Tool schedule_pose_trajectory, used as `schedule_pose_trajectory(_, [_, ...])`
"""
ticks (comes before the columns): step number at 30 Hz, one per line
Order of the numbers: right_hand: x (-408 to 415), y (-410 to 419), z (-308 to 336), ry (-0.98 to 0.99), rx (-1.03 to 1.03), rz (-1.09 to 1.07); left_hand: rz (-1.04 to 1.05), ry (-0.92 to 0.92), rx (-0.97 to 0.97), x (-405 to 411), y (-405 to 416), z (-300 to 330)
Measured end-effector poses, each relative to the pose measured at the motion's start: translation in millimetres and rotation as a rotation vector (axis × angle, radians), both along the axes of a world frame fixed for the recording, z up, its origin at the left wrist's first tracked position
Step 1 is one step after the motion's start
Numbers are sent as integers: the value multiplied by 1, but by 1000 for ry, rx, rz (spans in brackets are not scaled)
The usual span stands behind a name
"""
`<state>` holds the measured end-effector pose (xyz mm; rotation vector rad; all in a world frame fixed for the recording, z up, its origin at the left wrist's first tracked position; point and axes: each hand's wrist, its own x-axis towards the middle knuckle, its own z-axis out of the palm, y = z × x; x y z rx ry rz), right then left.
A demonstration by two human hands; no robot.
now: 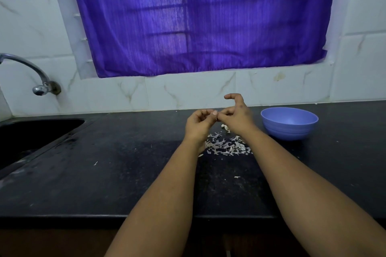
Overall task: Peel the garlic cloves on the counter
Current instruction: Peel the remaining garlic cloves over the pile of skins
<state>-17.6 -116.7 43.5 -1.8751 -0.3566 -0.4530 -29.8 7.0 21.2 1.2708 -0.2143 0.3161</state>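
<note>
My left hand [199,124] and my right hand [237,113] meet above the black counter [125,162]. Their fingertips pinch one small garlic clove [215,115] between them, and most of the clove is hidden by the fingers. My right index finger is raised and curled free. Under my right wrist a few pale garlic cloves [225,127] lie on the counter. A heap of white garlic peels [226,146] is spread just in front of them, between my forearms.
A light blue bowl [289,123] stands on the counter right of my right hand. A dark sink [31,137] is set into the counter at the left, under a chrome tap [39,83]. A purple curtain [198,19] hangs behind on the tiled wall.
</note>
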Motion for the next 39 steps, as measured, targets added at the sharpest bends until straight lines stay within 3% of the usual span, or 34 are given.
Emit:
schedule_pose_trajectory(16, [-5, 2, 3, -20, -19, 29, 101, -26, -102, -3, 3, 3])
schedule_pose_trajectory(39, [4, 3, -1, 1, 8, 2, 22, 53, -181, 0, 1, 7])
